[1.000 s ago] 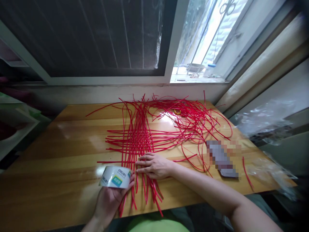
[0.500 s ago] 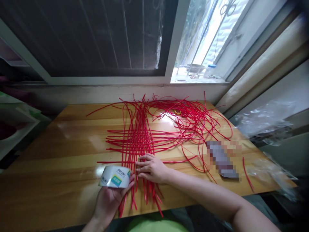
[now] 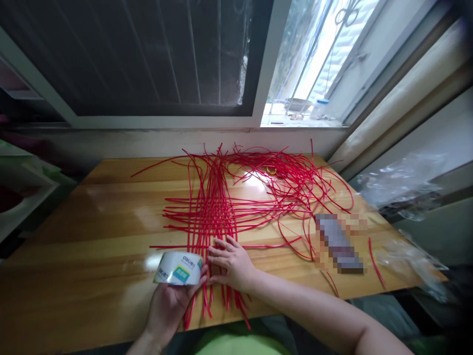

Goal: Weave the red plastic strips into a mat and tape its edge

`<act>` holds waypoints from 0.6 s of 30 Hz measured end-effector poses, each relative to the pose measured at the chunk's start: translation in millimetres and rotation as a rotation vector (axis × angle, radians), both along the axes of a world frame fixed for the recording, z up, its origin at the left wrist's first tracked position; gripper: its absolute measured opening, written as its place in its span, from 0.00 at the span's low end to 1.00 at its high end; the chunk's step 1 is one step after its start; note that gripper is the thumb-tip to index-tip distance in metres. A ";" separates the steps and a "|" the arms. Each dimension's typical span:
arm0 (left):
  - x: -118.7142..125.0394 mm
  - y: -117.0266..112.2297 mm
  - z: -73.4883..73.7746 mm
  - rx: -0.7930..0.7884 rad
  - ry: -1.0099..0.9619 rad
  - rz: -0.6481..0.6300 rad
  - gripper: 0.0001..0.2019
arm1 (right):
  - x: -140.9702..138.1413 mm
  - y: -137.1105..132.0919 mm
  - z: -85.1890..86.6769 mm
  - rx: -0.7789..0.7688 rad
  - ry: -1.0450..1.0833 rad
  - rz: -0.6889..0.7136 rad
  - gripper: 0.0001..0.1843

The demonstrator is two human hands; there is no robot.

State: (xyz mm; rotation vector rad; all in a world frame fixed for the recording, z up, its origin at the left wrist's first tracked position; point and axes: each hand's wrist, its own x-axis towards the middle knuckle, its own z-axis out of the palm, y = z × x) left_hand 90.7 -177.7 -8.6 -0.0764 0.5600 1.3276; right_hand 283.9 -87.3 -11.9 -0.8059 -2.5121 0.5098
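A sheet of red cords (image 3: 218, 213), woven into a lattice, lies flat on the wooden table with loose ends sticking out on all sides. My left hand (image 3: 172, 301) grips a wide roll of tape (image 3: 180, 268) in a white wrapper with a green label, just left of the near cord ends. Over the near part of the weave rests my right hand (image 3: 232, 261), palm down, its fingers spread across the lengthwise cords. One crosswise cord (image 3: 168, 246) runs beneath my right hand, apart from the tighter rows beyond.
A tangle of loose red cords (image 3: 295, 177) covers the table's far right, with a small yellow ring-like thing (image 3: 271, 170) among them. A pixelated, unclear object (image 3: 340, 244) lies on the right. Crumpled clear plastic (image 3: 414, 261) is at the right edge. A window stands behind.
My right hand's fingers have spread slightly more on the cords. My left hand, with the tape roll, has shifted a little to the right.
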 end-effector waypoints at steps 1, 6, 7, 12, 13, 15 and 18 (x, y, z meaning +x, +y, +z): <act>1.6 -0.5 1.2 -0.003 -0.004 0.006 0.30 | 0.0 0.1 -0.5 0.007 -0.007 0.001 0.28; 13.1 -0.6 16.1 -0.056 0.129 0.015 0.30 | -0.4 1.6 -0.8 0.015 0.000 0.009 0.27; 15.8 0.6 20.4 -0.067 0.163 0.016 0.29 | -0.6 1.9 -0.9 0.011 0.012 0.015 0.27; 33.0 9.9 41.1 -0.161 0.335 0.047 0.28 | -1.3 1.8 -0.3 -0.065 0.019 0.031 0.28; 37.1 11.6 44.0 -0.171 0.379 0.054 0.28 | -0.7 1.7 0.9 -0.088 0.009 0.028 0.31; 44.9 14.1 47.7 -0.178 0.451 0.063 0.27 | 2.0 2.5 5.6 -0.133 -0.018 0.045 0.35; 52.4 17.1 50.5 -0.190 0.483 0.080 0.28 | 9.9 6.5 18.2 -0.185 -0.060 0.146 0.34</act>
